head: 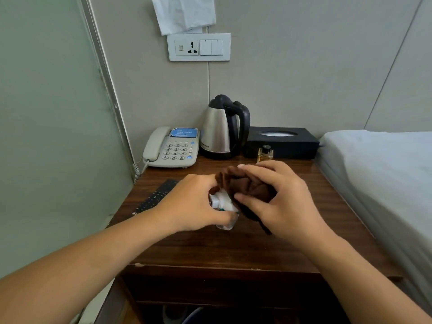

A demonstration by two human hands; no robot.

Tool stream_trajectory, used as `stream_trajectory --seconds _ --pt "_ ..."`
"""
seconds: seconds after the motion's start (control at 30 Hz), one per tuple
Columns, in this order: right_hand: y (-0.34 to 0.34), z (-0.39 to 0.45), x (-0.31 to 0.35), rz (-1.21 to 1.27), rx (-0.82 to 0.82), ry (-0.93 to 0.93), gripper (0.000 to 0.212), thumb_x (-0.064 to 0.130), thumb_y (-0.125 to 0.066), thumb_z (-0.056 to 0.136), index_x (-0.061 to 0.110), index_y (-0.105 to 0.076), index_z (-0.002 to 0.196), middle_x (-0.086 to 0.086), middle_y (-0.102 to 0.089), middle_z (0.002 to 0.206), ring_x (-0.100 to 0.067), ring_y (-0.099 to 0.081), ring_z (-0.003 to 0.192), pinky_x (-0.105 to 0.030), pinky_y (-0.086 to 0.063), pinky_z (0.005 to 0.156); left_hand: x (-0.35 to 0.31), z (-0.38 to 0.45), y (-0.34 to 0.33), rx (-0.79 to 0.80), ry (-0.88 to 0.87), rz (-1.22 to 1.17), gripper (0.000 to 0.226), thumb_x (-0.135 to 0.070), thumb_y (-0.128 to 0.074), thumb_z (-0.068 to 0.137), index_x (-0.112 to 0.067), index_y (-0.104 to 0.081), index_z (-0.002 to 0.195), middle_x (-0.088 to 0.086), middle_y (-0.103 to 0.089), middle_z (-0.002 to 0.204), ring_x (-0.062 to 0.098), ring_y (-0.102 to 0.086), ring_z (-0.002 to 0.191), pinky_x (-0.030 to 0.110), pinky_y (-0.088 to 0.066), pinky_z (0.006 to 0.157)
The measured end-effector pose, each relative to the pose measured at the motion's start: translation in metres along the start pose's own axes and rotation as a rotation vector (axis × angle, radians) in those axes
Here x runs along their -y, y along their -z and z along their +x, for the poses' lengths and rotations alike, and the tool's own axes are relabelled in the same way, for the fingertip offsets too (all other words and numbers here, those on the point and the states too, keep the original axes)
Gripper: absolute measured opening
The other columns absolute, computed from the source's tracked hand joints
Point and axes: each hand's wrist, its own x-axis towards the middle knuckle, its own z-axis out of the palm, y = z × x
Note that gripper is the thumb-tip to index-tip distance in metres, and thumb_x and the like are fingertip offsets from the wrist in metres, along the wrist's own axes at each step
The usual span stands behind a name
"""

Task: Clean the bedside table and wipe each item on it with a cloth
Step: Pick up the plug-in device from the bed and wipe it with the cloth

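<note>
The bed [378,169] lies along the right edge of my wooden worktop [210,249]; at the back edge stand the tissue box [281,142], kettle [222,129] and phone [174,148], the remote [156,197] by the left edge; over the middle, my right hand [278,199] clutches the brown cloth [247,185] against a small white-capped bottle [222,204], gripped in my left hand [194,202] fingers; a perfume bottle [265,154] stands before the tissue box.

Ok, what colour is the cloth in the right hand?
Dark brown; the cloth, bunched in the right hand, shows best in the head view.
</note>
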Motion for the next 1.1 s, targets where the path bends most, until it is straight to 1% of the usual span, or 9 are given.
stream_trajectory --seconds 0.1,0.17,0.23,0.3,0.4,0.57,0.7,0.87,1.1 --pt "-0.014 -0.014 -0.006 0.004 0.193 -0.001 0.054 0.067 -0.054 0.092 0.049 -0.053 0.143 0.016 -0.037 0.148 -0.014 -0.041 0.136 -0.036 -0.041 0.111 0.0 0.005 -0.001 0.016 -0.026 0.023 0.039 -0.039 -0.089 0.064 -0.033 -0.07 0.098 -0.014 -0.066 0.091 0.003 -0.062 0.084 0.037 -0.054 0.074" --pt "-0.019 -0.021 -0.007 0.132 0.209 -0.06 0.053 0.071 -0.037 0.097 0.051 -0.051 0.144 0.021 -0.032 0.154 -0.009 -0.035 0.143 -0.034 -0.037 0.114 0.003 0.007 -0.001 0.012 -0.033 0.033 0.043 -0.044 -0.086 0.062 -0.034 -0.071 0.101 -0.015 -0.064 0.093 0.002 -0.061 0.086 0.037 -0.054 0.077" --pt "-0.022 -0.019 -0.006 0.196 0.154 -0.078 0.046 0.061 -0.042 0.1 0.046 -0.057 0.141 0.018 -0.039 0.149 0.0 -0.038 0.14 -0.026 -0.04 0.112 0.002 0.007 -0.003 0.006 -0.05 0.03 0.041 -0.05 -0.082 0.06 -0.034 -0.071 0.096 -0.015 -0.063 0.089 0.003 -0.061 0.082 0.037 -0.053 0.072" --pt "-0.021 -0.012 -0.006 0.2 0.078 -0.055 0.035 0.041 -0.059 0.099 0.036 -0.066 0.132 0.015 -0.053 0.133 -0.001 -0.051 0.127 -0.022 -0.048 0.103 0.0 0.007 -0.005 -0.008 -0.049 0.008 0.039 -0.051 -0.081 0.058 -0.033 -0.071 0.091 -0.014 -0.063 0.085 0.004 -0.06 0.078 0.034 -0.051 0.067" --pt "-0.014 -0.011 -0.005 0.098 0.082 -0.016 0.024 0.029 -0.071 0.092 0.033 -0.073 0.116 0.019 -0.056 0.118 -0.003 -0.058 0.111 -0.021 -0.052 0.09 -0.002 0.006 -0.006 -0.024 -0.01 -0.018 0.049 -0.044 -0.083 0.053 -0.034 -0.077 0.101 -0.016 -0.067 0.092 0.002 -0.064 0.085 0.028 -0.053 0.071" --pt "-0.005 -0.013 -0.002 0.023 0.103 -0.005 0.028 0.032 -0.076 0.087 0.04 -0.072 0.114 0.026 -0.05 0.117 -0.002 -0.055 0.111 -0.026 -0.055 0.09 -0.005 0.004 -0.002 -0.047 -0.022 -0.019 0.048 -0.03 -0.088 0.057 -0.033 -0.079 0.104 -0.017 -0.069 0.092 0.001 -0.064 0.087 0.021 -0.049 0.072" --pt "-0.007 -0.002 0.001 0.041 0.04 -0.036 0.028 0.034 -0.074 0.089 0.041 -0.071 0.116 0.022 -0.051 0.116 -0.001 -0.054 0.109 -0.023 -0.052 0.09 -0.006 0.007 0.006 -0.109 -0.062 -0.026 0.045 -0.038 -0.082 0.062 -0.032 -0.077 0.106 -0.015 -0.068 0.093 0.005 -0.063 0.088 0.033 -0.053 0.076" --pt "-0.002 0.005 -0.005 0.076 0.028 -0.18 0.021 0.034 -0.071 0.092 0.039 -0.074 0.113 0.015 -0.059 0.114 -0.003 -0.057 0.106 -0.018 -0.046 0.089 -0.007 0.007 0.003 -0.102 -0.137 0.043 0.051 -0.034 -0.09 0.061 -0.029 -0.074 0.109 -0.015 -0.064 0.097 0.007 -0.062 0.088 0.041 -0.054 0.076" --pt "0.015 0.016 -0.001 0.12 0.085 -0.2 0.021 0.038 -0.069 0.093 0.039 -0.073 0.113 0.017 -0.066 0.108 -0.004 -0.061 0.102 -0.019 -0.052 0.082 -0.013 0.007 0.001 -0.149 -0.158 0.102 0.063 -0.028 -0.092 0.063 -0.028 -0.068 0.121 -0.018 -0.059 0.107 0.005 -0.053 0.101 0.032 -0.049 0.084"
